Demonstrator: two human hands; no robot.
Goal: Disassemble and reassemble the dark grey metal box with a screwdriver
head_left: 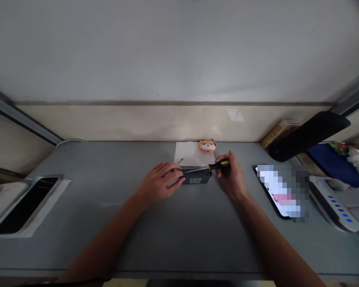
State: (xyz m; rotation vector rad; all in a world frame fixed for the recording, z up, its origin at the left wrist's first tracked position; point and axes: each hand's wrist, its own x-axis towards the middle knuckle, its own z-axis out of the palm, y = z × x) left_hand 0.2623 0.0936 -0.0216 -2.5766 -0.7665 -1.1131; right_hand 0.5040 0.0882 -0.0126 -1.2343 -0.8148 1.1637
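Observation:
A small dark box with vent slots and a pale label [201,181] stands on the grey desk in front of me. My left hand [163,180] grips its left end, fingers bent over the edge. In my right hand [231,177] is a screwdriver with a black and yellow handle [219,165]. Its thin shaft points left and lies along the vented upper face, the tip close to my left fingers. Just behind the box is a white sheet of paper [187,151], with several tiny dark pieces, perhaps screws [181,160], on it.
An orange animal-faced case [208,146] sits on the paper's right side. To the right are a lit phone [277,193], a white device with blue-lit buttons [339,205] and a black cylindrical object [309,135]. A dark-screened phone [26,205] lies at far left. The wall [137,121] closes the back.

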